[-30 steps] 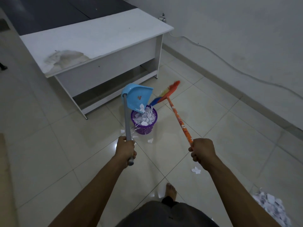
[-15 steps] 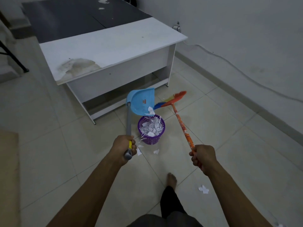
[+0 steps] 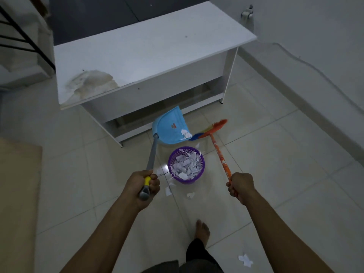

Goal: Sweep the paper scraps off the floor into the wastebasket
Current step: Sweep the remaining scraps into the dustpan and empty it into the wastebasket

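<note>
Head view: glossy pale tile floor (image 3: 275, 184), white desk (image 3: 147, 46) beyond. Left hand (image 3: 142, 186) grips blue plastic dustpan's (image 3: 169, 129) handle, right hand (image 3: 241, 187) orange broom (image 3: 219, 154); paper scraps (image 3: 186, 166) fill purple mesh wastebasket (image 3: 187, 181); dustpan now seemingly farther behind it

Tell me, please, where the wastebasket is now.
Head view, centre: the purple wastebasket stands on the floor between the grey dustpan handle and the orange broom handle, near the white desk.
</note>
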